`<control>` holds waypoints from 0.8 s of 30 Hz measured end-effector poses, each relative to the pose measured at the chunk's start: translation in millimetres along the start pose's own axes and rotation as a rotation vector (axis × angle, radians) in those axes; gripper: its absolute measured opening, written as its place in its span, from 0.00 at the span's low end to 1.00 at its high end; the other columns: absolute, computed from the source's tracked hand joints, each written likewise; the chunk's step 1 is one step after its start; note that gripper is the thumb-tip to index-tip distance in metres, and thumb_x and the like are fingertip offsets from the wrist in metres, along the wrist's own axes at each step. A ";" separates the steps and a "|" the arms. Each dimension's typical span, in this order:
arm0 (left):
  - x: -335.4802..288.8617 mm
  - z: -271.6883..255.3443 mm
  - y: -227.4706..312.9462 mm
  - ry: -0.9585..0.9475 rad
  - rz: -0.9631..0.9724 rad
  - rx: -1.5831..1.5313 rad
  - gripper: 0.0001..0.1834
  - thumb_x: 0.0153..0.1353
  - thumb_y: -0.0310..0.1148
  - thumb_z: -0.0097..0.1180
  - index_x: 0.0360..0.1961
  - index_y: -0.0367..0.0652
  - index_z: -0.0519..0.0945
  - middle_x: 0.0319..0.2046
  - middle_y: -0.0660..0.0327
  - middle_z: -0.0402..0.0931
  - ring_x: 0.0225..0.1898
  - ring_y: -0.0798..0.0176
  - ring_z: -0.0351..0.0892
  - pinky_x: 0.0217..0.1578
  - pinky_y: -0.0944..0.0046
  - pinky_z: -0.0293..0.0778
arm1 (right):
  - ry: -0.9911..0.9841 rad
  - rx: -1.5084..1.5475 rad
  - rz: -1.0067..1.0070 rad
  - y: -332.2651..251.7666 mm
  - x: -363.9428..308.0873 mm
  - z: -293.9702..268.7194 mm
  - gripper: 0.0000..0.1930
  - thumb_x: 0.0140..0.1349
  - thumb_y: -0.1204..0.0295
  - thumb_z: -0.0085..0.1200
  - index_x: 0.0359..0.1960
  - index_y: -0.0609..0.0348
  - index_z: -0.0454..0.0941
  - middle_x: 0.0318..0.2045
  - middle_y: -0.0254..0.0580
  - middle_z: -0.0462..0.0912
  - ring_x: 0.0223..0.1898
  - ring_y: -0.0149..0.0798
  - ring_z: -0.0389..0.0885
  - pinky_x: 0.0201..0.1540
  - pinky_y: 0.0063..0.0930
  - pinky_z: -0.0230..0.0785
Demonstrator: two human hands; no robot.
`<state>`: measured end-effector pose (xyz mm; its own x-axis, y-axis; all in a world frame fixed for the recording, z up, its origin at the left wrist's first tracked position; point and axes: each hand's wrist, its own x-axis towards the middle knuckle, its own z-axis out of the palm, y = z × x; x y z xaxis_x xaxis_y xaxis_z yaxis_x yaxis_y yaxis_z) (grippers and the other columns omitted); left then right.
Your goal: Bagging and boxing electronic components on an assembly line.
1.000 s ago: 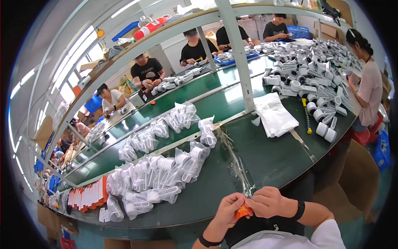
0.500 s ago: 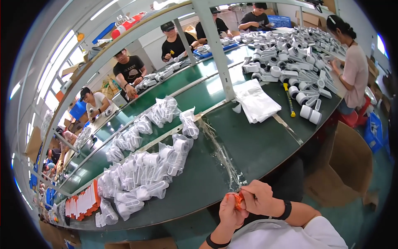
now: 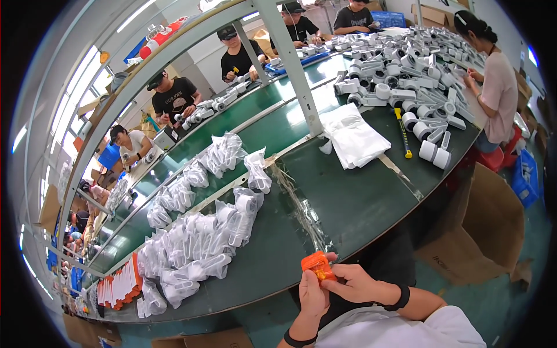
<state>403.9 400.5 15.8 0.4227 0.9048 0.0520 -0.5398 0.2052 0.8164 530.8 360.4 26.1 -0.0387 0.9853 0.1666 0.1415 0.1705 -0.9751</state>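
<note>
A small orange block-shaped piece point(image 3: 318, 264) with rounded corners and yellowish patches is held between my two hands, just off the table's near edge. The fingers of my left hand point(image 3: 312, 294) are closed on it from below and the left. On its right side, my right hand point(image 3: 355, 285) pinches it with bent fingers. What exactly the piece is, I cannot make out. On the green table point(image 3: 270, 246) to the left lie several white handled parts in transparent bags point(image 3: 191, 238). Beyond my hands rests a stack of white plastic bags point(image 3: 355, 138).
A yellow utility knife point(image 3: 402, 132) lies right of the bags. Past it is a heap of grey-white handled parts point(image 3: 400, 81). Orange-and-white flat pieces point(image 3: 120, 285) stand at left. A metal post point(image 3: 296, 75) rises mid-table. A cardboard box point(image 3: 458, 255) stands at right; people work around.
My hands have shifted slightly left, and the orange piece is turned up and shows far more of itself. My right fingers have moved down from its top. The view has shifted a little.
</note>
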 end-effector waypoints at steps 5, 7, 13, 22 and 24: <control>6.1 3.9 2.6 -0.026 0.011 -0.004 0.26 0.72 0.48 0.32 0.58 0.38 0.65 0.51 0.43 0.71 0.55 0.47 0.70 0.53 0.50 0.69 | 0.009 0.112 -0.082 -2.3 6.0 -4.6 0.08 0.60 0.72 0.57 0.30 0.65 0.74 0.24 0.39 0.75 0.23 0.30 0.71 0.25 0.23 0.64; 7.2 3.8 -0.2 -0.003 0.009 -0.020 0.26 0.72 0.48 0.32 0.58 0.38 0.65 0.50 0.43 0.72 0.55 0.46 0.70 0.54 0.49 0.69 | -0.026 0.139 -0.029 -0.4 6.9 -6.3 0.07 0.59 0.73 0.57 0.30 0.65 0.74 0.24 0.40 0.75 0.22 0.30 0.71 0.25 0.23 0.65; 9.9 8.6 -16.8 -0.045 -0.040 -0.110 0.26 0.71 0.50 0.33 0.52 0.37 0.70 0.47 0.46 0.75 0.56 0.43 0.70 0.56 0.46 0.67 | 0.153 0.062 -0.163 15.4 4.2 -5.1 0.06 0.55 0.77 0.57 0.26 0.67 0.74 0.21 0.40 0.76 0.19 0.30 0.71 0.22 0.22 0.64; 10.6 9.7 -11.6 -0.058 -0.021 0.061 0.27 0.69 0.51 0.38 0.51 0.36 0.70 0.53 0.38 0.69 0.57 0.44 0.69 0.58 0.48 0.65 | 0.161 0.062 -0.202 10.2 7.5 -15.8 0.07 0.55 0.74 0.59 0.28 0.67 0.78 0.26 0.43 0.79 0.20 0.35 0.75 0.22 0.24 0.67; 9.3 9.8 -17.6 -0.153 -0.033 -0.015 0.32 0.70 0.51 0.36 0.55 0.28 0.67 0.57 0.40 0.65 0.58 0.51 0.68 0.60 0.55 0.62 | 0.221 -0.040 -0.309 18.5 7.1 -14.5 0.07 0.55 0.74 0.60 0.29 0.67 0.79 0.28 0.44 0.80 0.20 0.37 0.75 0.23 0.25 0.68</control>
<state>424.5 401.6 7.6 0.5458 0.8303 0.1128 -0.5340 0.2409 0.8104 547.5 370.7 11.3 0.1280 0.8658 0.4838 0.1950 0.4563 -0.8682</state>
